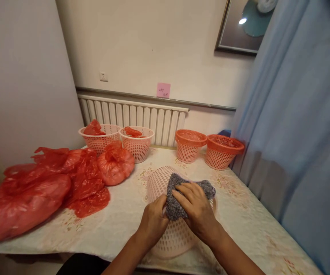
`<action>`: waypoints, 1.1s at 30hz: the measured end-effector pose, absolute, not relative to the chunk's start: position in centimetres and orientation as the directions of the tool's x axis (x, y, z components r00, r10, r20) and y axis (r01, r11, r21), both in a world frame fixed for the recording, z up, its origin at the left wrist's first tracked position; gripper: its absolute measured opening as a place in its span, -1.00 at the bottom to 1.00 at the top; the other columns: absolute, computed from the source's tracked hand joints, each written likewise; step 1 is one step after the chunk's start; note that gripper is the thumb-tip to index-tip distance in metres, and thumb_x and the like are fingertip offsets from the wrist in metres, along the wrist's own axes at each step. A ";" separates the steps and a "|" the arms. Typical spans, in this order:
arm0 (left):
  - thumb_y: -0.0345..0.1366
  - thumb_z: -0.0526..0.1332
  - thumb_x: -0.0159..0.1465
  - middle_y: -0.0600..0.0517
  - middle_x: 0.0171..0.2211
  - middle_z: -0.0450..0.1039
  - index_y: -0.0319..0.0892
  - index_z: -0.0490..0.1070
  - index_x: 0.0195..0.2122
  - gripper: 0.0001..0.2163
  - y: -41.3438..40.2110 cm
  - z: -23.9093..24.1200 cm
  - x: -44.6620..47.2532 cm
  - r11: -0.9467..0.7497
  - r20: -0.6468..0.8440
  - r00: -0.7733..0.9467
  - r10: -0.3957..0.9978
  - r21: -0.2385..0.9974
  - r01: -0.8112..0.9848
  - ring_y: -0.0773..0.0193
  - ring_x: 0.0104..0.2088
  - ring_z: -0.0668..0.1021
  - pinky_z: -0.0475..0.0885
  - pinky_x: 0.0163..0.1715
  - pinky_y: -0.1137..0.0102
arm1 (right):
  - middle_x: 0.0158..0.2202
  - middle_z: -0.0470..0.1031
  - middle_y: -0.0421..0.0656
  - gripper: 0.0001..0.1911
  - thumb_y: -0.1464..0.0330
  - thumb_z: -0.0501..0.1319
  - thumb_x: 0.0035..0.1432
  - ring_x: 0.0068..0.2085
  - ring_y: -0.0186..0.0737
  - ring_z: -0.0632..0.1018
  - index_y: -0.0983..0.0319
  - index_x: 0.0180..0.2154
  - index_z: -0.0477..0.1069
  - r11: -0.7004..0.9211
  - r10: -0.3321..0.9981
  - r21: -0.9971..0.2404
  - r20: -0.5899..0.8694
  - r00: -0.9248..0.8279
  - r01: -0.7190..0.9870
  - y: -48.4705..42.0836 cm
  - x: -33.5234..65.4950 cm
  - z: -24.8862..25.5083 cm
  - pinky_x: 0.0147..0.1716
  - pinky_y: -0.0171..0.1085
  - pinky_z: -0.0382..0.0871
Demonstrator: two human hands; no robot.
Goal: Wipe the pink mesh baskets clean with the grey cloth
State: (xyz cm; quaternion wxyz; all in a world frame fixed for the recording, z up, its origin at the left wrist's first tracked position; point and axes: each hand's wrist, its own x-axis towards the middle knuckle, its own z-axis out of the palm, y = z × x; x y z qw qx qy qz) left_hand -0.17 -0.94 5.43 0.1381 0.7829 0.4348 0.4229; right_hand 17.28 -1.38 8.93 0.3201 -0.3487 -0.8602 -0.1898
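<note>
A pale pink perforated plastic basket (179,235) lies on its side near the front of the table. Over it, both hands are on a dark grey speckled cloth (174,185). My left hand (155,217) is closed around the basket's edge and the cloth's left side, its fingertips partly hidden. My right hand (195,204) presses the cloth against the basket's side, fingers curled over the fabric. One end of the cloth sticks out to the right beyond my right hand.
Red plastic bags (30,202), some bulging, cover the table's left side. Two pink baskets (138,147) with red bags inside stand at the back left; two red-lined baskets (190,149) stand at the back right. A blue curtain (293,114) hangs along the right edge.
</note>
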 end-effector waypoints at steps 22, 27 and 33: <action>-0.46 0.01 0.12 0.19 -0.65 0.16 -0.07 0.01 -0.55 -0.81 -0.6 2.7 -0.9 -0.584 0.599 0.253 0.760 0.458 0.671 0.36 -0.65 0.34 0.15 -0.61 0.49 | -0.24 0.45 -0.10 -0.75 0.31 0.15 0.10 -0.18 -0.14 0.45 0.22 -0.15 0.35 0.421 0.516 -0.402 0.843 0.149 0.813 3.4 25.4 0.1 -0.18 -0.15 0.34; -0.44 0.02 0.14 0.21 -0.67 0.12 -0.07 0.01 -0.56 -0.79 -0.9 2.2 -1.1 -0.573 0.611 0.212 0.763 0.486 0.660 0.37 -0.67 0.33 0.15 -0.62 0.49 | -0.16 0.51 -0.03 -0.47 0.13 0.23 -0.06 -0.13 -0.05 0.50 0.30 -0.08 0.37 0.079 0.604 -0.900 0.386 0.698 0.429 2.6 25.9 -6.9 -0.14 -0.17 0.34; -0.43 0.04 0.14 0.22 -0.68 0.16 -0.08 0.08 -0.56 -0.82 -1.6 0.3 -2.6 -0.517 0.609 0.120 0.784 0.532 0.671 0.38 -0.67 0.34 0.17 -0.62 0.50 | -0.27 0.57 0.07 -0.39 0.02 0.24 -0.15 -0.21 0.05 0.56 0.42 -0.23 0.47 -0.087 0.641 -0.982 0.074 0.764 0.169 -0.2 23.0 -12.0 -0.25 -0.15 0.41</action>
